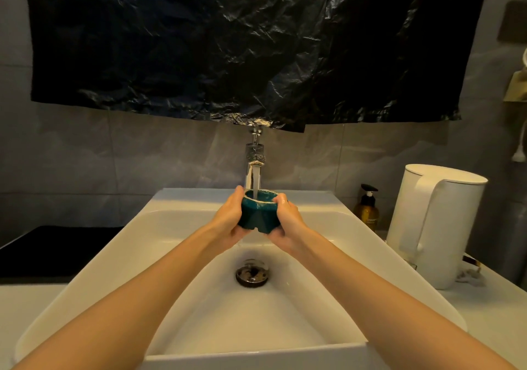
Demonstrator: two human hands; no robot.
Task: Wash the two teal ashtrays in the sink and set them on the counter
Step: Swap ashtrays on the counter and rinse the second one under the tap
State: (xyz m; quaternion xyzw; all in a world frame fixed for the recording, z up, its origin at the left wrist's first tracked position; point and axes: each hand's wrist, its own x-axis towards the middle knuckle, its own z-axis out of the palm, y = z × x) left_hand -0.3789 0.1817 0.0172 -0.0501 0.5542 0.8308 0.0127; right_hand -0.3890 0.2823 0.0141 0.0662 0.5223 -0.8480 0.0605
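A teal ashtray (258, 212) with a pale inner rim is held upright over the white sink (119, 255), directly under the running chrome tap (254, 155). Water streams into its bowl and drips from below. My left hand (228, 221) grips its left side and my right hand (288, 224) grips its right side, thumbs at the rim. Only one ashtray is in view.
The drain (252, 275) lies below my hands in the basin. On the counter to the right stand a white kettle (433, 235) and an amber pump bottle (367, 208). A black mat (57, 252) lies at the left. Black plastic sheeting (242, 44) covers the wall above the tap.
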